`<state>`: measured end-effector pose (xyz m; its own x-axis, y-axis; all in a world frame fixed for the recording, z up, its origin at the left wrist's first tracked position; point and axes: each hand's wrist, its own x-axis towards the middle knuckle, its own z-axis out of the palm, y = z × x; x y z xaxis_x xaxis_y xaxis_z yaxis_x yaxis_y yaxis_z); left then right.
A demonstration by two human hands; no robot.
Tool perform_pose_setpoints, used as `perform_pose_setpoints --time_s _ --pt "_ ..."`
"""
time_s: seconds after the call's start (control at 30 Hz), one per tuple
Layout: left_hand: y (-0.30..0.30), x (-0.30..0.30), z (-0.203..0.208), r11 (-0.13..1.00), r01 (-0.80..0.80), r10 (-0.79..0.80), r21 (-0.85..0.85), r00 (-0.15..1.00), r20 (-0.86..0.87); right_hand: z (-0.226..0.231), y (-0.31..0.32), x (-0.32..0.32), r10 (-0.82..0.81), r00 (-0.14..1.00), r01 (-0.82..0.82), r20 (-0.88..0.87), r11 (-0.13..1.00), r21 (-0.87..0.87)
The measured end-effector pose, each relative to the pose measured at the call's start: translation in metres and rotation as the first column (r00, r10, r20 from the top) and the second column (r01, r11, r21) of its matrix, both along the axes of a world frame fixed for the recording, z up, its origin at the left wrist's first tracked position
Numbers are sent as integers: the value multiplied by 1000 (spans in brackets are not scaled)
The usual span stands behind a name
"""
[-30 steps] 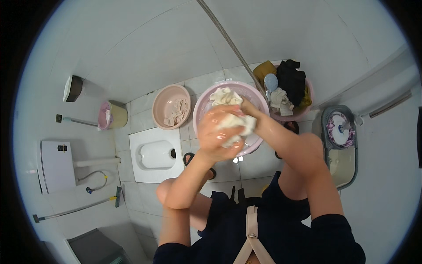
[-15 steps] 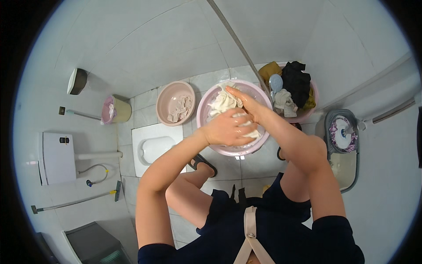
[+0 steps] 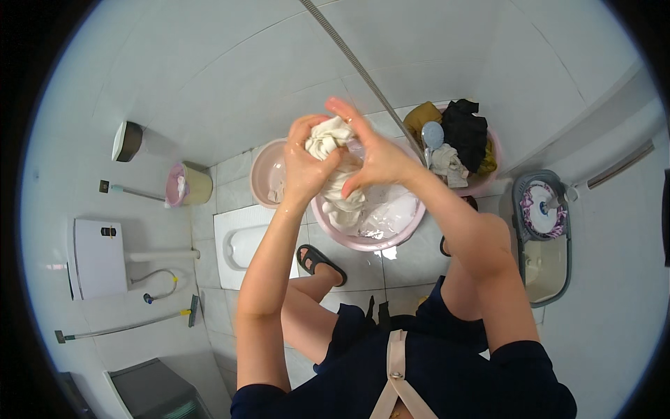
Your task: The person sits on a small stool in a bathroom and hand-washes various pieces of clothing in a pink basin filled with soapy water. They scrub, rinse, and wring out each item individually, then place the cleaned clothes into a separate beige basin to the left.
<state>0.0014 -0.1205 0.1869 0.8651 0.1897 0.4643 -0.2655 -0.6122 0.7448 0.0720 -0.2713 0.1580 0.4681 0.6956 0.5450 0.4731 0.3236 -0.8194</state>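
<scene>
A wet, bunched white cloth (image 3: 343, 202), its exact kind unclear, hangs over the left side of a pink basin (image 3: 368, 246) with water in it. My left hand (image 3: 307, 166) is closed around the upper bunch of the cloth, fingers curled over its far side. Across from it, my right hand (image 3: 377, 157) is spread, thumb and fingers wide apart, beside the cloth's right side. Whether its palm touches the cloth I cannot tell. The cloth's lower end reaches down into the basin.
A smaller pink basin (image 3: 259, 167) holds a light cloth. At the far right, dark and light clothes (image 3: 466, 133) fill another pink basin, a shower head (image 3: 433, 134) lying on them. A squat toilet (image 3: 237, 248) is to the left, a grey mop bucket (image 3: 544, 279) to the right.
Both hands have risen up and left with the white cloth, which was bunched in the basin and now hangs down. My right hand's fingers have spread; the basin's water shows.
</scene>
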Motion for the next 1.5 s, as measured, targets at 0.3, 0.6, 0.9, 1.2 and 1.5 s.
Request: perform_pose_setpoints --time_s 0.3,0.6,0.9,1.2,1.5 --pt "-22 11 21 675 -347 171 -651 932 -320 -22 4 -25 -242 923 185 -298 961 -207" --pt "13 -1 -29 247 110 -480 -963 877 -23 -12 0 -23 273 446 78 -852 937 341" --pt "-25 -23 -81 425 120 -475 -897 873 -109 -47 30 -46 -665 747 613 0 688 -387" --pt "-14 -42 -55 -87 95 -624 -992 771 128 -30 -10 22 134 703 -169 -699 985 19" --pt "-56 -50 -59 -562 229 -591 -795 561 580 -4 28 8 843 234 -514 -484 530 675"
